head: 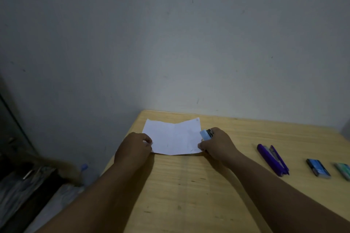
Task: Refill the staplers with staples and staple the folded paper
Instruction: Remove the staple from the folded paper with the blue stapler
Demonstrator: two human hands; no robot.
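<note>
While hands pinch paper [171, 137]: purple stapler [272, 160], staple boxes [318, 168] rightward.

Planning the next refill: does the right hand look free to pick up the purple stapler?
Probably not yet. The right hand grips a light blue stapler at the paper edge. The purple stapler lies open and unobstructed on the table.

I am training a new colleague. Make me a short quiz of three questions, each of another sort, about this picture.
1. True or false: the purple stapler is in a hand.
2. Which hand holds the light blue stapler: left or right?
3. Fill in: the paper lies on the ___.

Key: 1 false, it lies on the table. 2 right. 3 table.
</note>
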